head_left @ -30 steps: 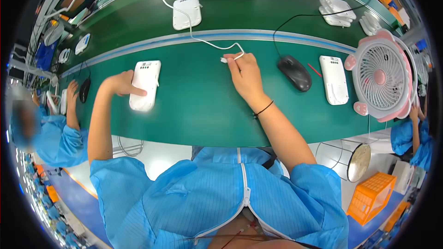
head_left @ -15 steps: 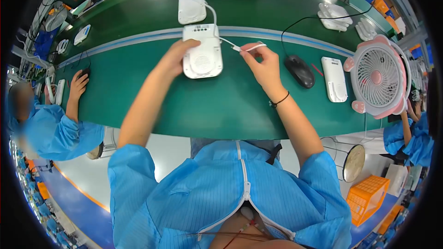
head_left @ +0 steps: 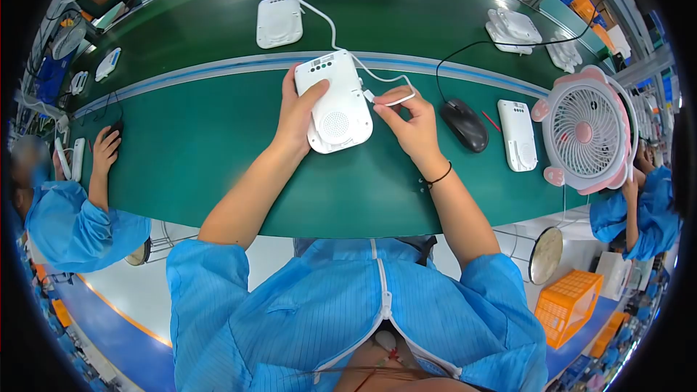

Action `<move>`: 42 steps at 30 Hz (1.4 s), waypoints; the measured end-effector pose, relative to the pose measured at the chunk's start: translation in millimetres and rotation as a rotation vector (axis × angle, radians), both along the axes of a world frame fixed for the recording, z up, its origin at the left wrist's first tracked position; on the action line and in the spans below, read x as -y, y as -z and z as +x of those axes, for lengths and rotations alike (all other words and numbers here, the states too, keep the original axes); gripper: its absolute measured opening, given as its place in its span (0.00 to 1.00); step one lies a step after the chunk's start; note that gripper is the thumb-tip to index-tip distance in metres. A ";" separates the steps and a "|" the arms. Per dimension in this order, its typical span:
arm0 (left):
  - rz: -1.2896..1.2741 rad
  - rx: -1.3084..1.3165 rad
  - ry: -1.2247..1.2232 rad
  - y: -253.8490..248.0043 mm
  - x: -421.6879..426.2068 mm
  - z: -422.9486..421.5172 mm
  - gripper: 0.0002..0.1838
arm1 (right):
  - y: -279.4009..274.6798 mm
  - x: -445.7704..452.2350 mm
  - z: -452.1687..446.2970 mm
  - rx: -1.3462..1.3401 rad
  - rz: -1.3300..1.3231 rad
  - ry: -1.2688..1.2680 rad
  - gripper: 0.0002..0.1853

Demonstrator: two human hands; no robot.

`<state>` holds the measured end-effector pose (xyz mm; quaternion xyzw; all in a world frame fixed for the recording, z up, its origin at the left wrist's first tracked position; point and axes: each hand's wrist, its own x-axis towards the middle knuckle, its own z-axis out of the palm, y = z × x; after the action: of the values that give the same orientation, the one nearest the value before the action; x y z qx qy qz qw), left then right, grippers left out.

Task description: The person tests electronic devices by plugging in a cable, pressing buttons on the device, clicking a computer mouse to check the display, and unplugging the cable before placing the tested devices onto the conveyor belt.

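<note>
My left hand [head_left: 296, 112] is closed around the left side of a white handheld device [head_left: 337, 101], thumb across its back. That back carries a round speaker grille low down and a row of small dark holes near the top. Between the thumb and fingers of my right hand [head_left: 408, 120] is the plug end of a white cable [head_left: 385, 78]. The plug tip is close to the device's right edge; whether it touches the port there I cannot tell. The cable loops up and away over the back of the bench.
Right of my right hand lie a black mouse [head_left: 465, 125], a red stick [head_left: 491, 121], another white device [head_left: 518, 136] and a pink-and-white fan [head_left: 584, 132]. Behind the ledge sit a white square unit [head_left: 279, 22] and stacked white parts [head_left: 514, 29]. Co-workers in blue sit at both sides.
My left hand has lifted and tilted the device, bringing it right and nearer to me. The cable's plug, in my right hand, is now close to its side.
</note>
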<state>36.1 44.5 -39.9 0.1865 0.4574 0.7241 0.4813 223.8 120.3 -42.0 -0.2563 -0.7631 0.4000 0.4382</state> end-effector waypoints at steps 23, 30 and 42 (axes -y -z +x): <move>-0.094 -0.232 -0.119 14.5 5.0 15.6 0.42 | 4.3 16.3 -8.1 0.033 0.158 0.297 0.05; -0.099 -0.313 -0.100 11.2 3.2 17.9 0.43 | 7.8 0.9 3.5 0.040 -0.044 0.061 0.05; -0.056 -0.347 -0.024 3.1 3.3 20.6 0.44 | 14.0 -9.2 8.1 0.064 -0.382 0.064 0.07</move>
<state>56.7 41.1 -43.0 0.2895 0.5559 0.6737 0.3916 231.9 129.6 -56.0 -0.3715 -0.6785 0.5149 0.3695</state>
